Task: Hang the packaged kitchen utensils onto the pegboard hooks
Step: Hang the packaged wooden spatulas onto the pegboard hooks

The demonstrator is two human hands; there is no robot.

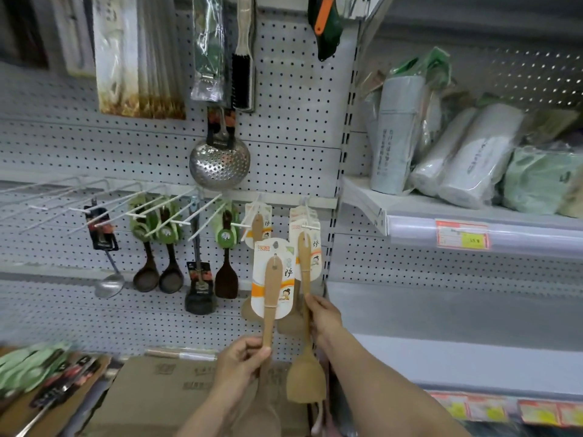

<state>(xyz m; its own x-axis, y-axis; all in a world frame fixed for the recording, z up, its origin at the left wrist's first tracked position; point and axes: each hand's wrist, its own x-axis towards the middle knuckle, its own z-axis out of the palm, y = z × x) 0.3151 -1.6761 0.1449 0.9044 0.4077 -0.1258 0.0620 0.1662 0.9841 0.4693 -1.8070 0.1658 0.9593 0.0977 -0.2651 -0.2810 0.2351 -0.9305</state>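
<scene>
My left hand grips the handle of a wooden spatula on a white and orange card, held upright just below the hooks. My right hand holds the handle of a second wooden spatula, whose card hangs on the rightmost white hook; its blade points down. Another carded wooden spatula hangs on the hook to the left. The grey pegboard fills the wall behind.
Dark spoons with green cards, a steel ladle and a black turner hang on hooks to the left; several hooks at far left are bare. A skimmer hangs above. Cardboard boxes and loose packaged utensils lie below. Shelves with wrapped goods stand right.
</scene>
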